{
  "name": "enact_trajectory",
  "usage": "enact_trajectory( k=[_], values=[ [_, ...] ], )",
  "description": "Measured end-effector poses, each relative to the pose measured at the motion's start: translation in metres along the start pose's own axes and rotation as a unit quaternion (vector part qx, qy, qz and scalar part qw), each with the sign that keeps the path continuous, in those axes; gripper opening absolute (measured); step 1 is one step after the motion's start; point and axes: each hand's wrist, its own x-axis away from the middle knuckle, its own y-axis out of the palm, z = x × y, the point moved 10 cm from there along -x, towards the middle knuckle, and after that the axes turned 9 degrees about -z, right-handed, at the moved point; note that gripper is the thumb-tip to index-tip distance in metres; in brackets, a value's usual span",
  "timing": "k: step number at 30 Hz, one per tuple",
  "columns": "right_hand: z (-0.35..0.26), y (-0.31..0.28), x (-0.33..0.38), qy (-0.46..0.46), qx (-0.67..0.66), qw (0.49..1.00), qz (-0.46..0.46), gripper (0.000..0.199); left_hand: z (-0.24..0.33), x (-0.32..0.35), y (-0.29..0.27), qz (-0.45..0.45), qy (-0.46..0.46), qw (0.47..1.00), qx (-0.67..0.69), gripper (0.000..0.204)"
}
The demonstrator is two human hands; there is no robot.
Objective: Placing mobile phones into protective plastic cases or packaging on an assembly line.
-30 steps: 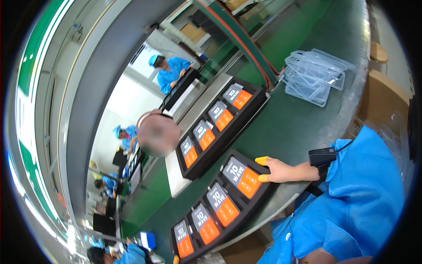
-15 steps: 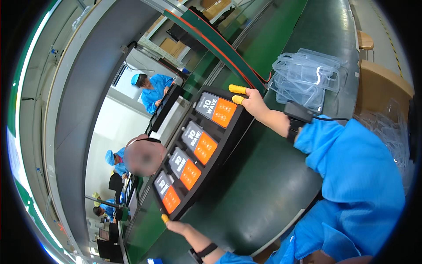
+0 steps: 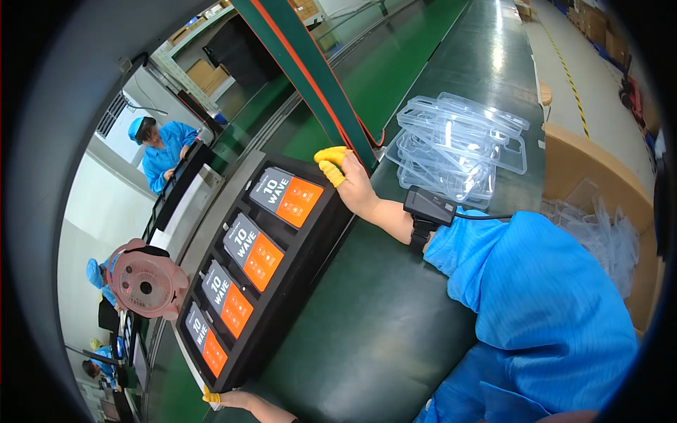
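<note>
A long black tray slants across the left half of the view, tilted toward me. Several flat grey-and-orange packages sit in its compartments in a row. My right hand, with yellow finger covers on thumb and forefinger, grips the far end of the tray. At the near end my left hand holds the tray's corner; only part of it shows, with a yellow-covered fingertip against the edge. Whether the tray's underside rests on the ledge cannot be made out.
Clear plastic shells lie heaped on the dark green bench beyond my right wrist. A cardboard box with more clear plastic stands at right. A pink fan and green post border the tray. Co-workers sit across.
Still in both hands, the tray has shifted left and lower in the picture, closer to the fan. My view has also turned, so the shells and cardboard box appear further left.
</note>
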Motion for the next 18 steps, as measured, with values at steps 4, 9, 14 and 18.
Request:
enact_trajectory(
  k=[4, 9, 14, 18],
  values=[
    [0.019, -0.022, 0.02, 0.033, 0.005, 0.997, 0.073, 0.019, -0.028, -0.01, -0.004, 0.044, 0.003, 0.998, 0.05, 0.068],
    [-0.027, -0.035, 0.048, -0.006, 0.022, 0.999, 0.05, 0.02, -0.045, 0.031, -0.017, 0.026, -0.144, 0.971, 0.191, 0.053],
    [-0.075, -0.031, 0.083, -0.046, 0.012, 0.992, -0.114, 0.026, -0.061, 0.058, -0.012, 0.034, -0.186, 0.975, 0.115, 0.05],
    [-0.13, -0.048, 0.125, -0.078, -0.042, 0.961, -0.262, 0.028, -0.029, 0.097, 0.006, 0.006, -0.202, 0.974, 0.099, 0.048]
  ],
)
